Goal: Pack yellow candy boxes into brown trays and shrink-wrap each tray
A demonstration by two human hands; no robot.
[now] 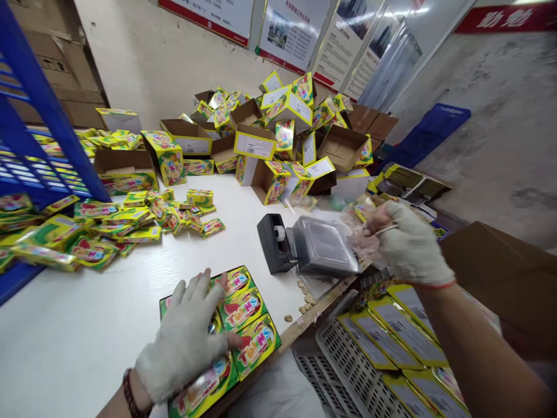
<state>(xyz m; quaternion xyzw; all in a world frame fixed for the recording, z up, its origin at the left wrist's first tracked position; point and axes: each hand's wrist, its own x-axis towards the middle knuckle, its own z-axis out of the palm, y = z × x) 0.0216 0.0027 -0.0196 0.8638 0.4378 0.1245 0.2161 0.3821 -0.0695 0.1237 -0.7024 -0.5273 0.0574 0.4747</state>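
Observation:
My left hand [187, 334], in a pale fingertip-less glove, lies spread on a block of yellow-green candy boxes [250, 342] marked "TWINS". The block sits at the table's front edge, partly covered by my palm. My right hand [404, 241], gloved alike, is out to the right with its fingers curled in a pinch. Motion blurs the fingertips, and what they hold cannot be made out. Crumpled clear plastic [363, 238] is right by them. Left of that hand are a stack of clear plastic trays [326, 247] and a black tape dispenser [274, 244].
Small candy boxes [126, 223] lie loose on the white table [117, 313] at left, beside a blue crate [47, 116]. Open display cartons [261, 145] are heaped along the wall. Below the table edge, a white basket [348, 354] holds packed cartons [391, 325]. A brown carton [500, 278] stands right.

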